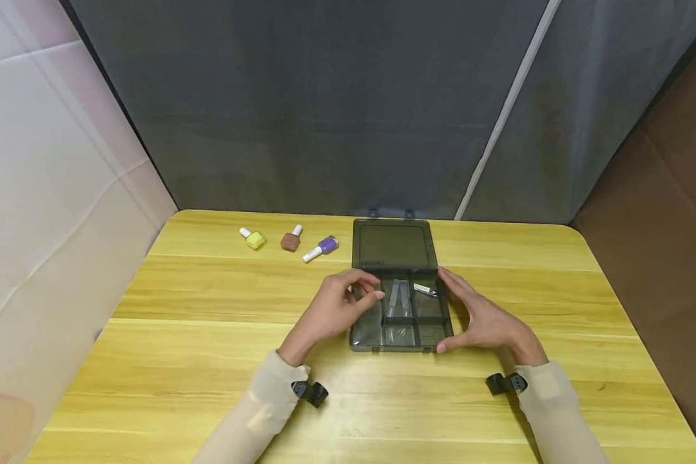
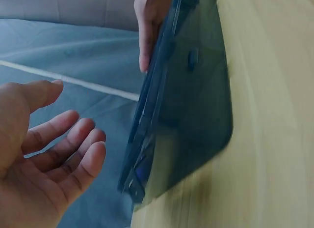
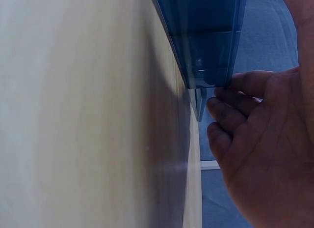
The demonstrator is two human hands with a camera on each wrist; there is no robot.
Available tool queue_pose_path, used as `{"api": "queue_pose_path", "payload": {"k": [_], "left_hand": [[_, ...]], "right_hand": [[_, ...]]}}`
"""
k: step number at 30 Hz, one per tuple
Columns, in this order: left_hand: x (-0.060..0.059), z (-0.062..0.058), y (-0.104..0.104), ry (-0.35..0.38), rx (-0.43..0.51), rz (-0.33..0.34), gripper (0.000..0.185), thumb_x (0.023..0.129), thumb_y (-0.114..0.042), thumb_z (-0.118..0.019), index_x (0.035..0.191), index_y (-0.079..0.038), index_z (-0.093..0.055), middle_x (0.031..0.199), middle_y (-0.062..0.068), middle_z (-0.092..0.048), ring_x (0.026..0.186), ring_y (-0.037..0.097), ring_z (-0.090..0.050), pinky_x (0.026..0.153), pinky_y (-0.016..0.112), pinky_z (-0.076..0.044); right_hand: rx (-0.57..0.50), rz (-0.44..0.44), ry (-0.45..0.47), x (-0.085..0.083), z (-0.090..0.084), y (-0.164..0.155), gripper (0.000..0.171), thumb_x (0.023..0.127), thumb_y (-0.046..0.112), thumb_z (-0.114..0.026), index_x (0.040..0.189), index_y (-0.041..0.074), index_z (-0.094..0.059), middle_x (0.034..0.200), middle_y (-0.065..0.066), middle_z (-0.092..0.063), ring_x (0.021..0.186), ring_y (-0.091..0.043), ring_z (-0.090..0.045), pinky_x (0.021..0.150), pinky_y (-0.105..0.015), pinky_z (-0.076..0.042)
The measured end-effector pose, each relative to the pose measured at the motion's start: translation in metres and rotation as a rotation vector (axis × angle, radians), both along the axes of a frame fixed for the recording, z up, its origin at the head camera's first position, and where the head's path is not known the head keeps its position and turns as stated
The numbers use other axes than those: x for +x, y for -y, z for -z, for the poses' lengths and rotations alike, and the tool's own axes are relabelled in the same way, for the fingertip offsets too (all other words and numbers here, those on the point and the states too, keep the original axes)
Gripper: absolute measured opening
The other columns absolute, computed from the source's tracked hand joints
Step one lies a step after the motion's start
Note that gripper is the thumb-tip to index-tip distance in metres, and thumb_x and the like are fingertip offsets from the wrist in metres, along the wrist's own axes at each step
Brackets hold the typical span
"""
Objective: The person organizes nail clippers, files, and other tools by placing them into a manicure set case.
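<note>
A dark translucent compartment box (image 1: 415, 320) lies on the table, its lid (image 1: 392, 243) laid back toward the curtain. Inside are two pale strips (image 1: 405, 298) and, in the back right compartment, a nail clipper (image 1: 426, 290). My left hand (image 1: 343, 301) hovers over the box's left side, fingers loosely bent; the left wrist view shows this hand (image 2: 51, 154) with nothing in it. My right hand (image 1: 487, 320) holds the box's right end, thumb by the front corner and fingers by the back one. In the right wrist view its fingertips (image 3: 223, 112) are right against the box wall.
Behind and left of the box lie three nail polish bottles: yellow (image 1: 256, 240), brown (image 1: 290, 241) and purple (image 1: 328, 245). A grey curtain (image 1: 301, 116) hangs behind the wooden table (image 1: 197, 361), with a pale drape on the left and a brown one on the right.
</note>
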State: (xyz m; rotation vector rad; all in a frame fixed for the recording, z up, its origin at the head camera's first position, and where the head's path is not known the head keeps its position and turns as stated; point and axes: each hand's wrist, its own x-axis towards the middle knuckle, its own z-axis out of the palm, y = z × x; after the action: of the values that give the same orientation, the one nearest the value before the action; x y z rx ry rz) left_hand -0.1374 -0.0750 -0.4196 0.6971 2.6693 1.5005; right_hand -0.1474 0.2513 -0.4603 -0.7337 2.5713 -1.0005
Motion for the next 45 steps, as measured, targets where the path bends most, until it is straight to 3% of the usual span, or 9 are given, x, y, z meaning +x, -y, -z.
{"api": "queue_pose_path", "payload": {"k": [10, 20, 27, 34, 39, 45], "left_hand": [[-0.012, 0.003, 0.017, -0.043, -0.004, -0.078, 0.035, 0.098, -0.026, -0.072, 0.126, -0.006, -0.067, 0.118, 0.016, -0.070, 0.108, 0.031, -0.067, 0.083, 0.039, -0.060], [-0.027, 0.014, 0.037, -0.082, -0.025, -0.167, 0.049, 0.096, -0.028, -0.075, 0.135, -0.003, -0.061, 0.140, 0.016, -0.062, 0.125, 0.035, -0.062, 0.094, 0.047, -0.058], [-0.041, 0.021, 0.055, -0.072, 0.012, -0.204, 0.053, 0.095, -0.024, -0.075, 0.141, -0.005, -0.057, 0.141, 0.019, -0.058, 0.132, 0.036, -0.056, 0.100, 0.051, -0.054], [-0.056, 0.021, 0.069, -0.028, 0.023, -0.233, 0.062, 0.094, -0.025, -0.077, 0.146, -0.001, -0.052, 0.145, 0.023, -0.053, 0.134, 0.043, -0.050, 0.108, 0.055, -0.050], [-0.069, 0.022, 0.074, 0.000, -0.017, -0.261, 0.066, 0.093, -0.029, -0.078, 0.148, -0.003, -0.052, 0.146, 0.024, -0.049, 0.133, 0.043, -0.041, 0.107, 0.055, -0.050], [-0.084, 0.025, 0.076, 0.035, -0.063, -0.287, 0.069, 0.091, -0.034, -0.079, 0.147, -0.003, -0.053, 0.147, 0.023, -0.054, 0.135, 0.044, -0.042, 0.109, 0.055, -0.046]], "right_hand": [[-0.008, -0.007, 0.010, 0.000, 0.001, -0.001, 0.142, 0.064, 0.056, -0.094, 0.167, 0.019, -0.003, 0.175, -0.007, -0.001, 0.158, -0.044, -0.012, 0.120, -0.070, -0.023], [-0.022, -0.012, 0.019, 0.000, 0.000, 0.000, 0.141, 0.065, 0.056, -0.093, 0.167, 0.019, -0.004, 0.175, -0.008, -0.001, 0.158, -0.044, -0.011, 0.120, -0.070, -0.024], [-0.039, -0.020, 0.029, -0.002, 0.002, 0.003, 0.140, 0.065, 0.057, -0.093, 0.167, 0.019, -0.004, 0.175, -0.008, -0.001, 0.158, -0.043, -0.011, 0.120, -0.070, -0.024], [-0.034, -0.018, 0.032, -0.002, 0.003, 0.004, 0.141, 0.064, 0.058, -0.093, 0.167, 0.019, -0.004, 0.175, -0.006, 0.000, 0.158, -0.043, -0.011, 0.120, -0.069, -0.024], [-0.031, -0.017, 0.028, -0.002, 0.003, 0.003, 0.141, 0.064, 0.058, -0.093, 0.167, 0.019, -0.004, 0.175, -0.005, 0.000, 0.158, -0.043, -0.011, 0.120, -0.069, -0.024], [-0.032, -0.013, 0.028, -0.002, 0.003, 0.003, 0.141, 0.064, 0.059, -0.093, 0.167, 0.020, -0.004, 0.175, -0.005, -0.001, 0.158, -0.043, -0.011, 0.121, -0.069, -0.023]]}}
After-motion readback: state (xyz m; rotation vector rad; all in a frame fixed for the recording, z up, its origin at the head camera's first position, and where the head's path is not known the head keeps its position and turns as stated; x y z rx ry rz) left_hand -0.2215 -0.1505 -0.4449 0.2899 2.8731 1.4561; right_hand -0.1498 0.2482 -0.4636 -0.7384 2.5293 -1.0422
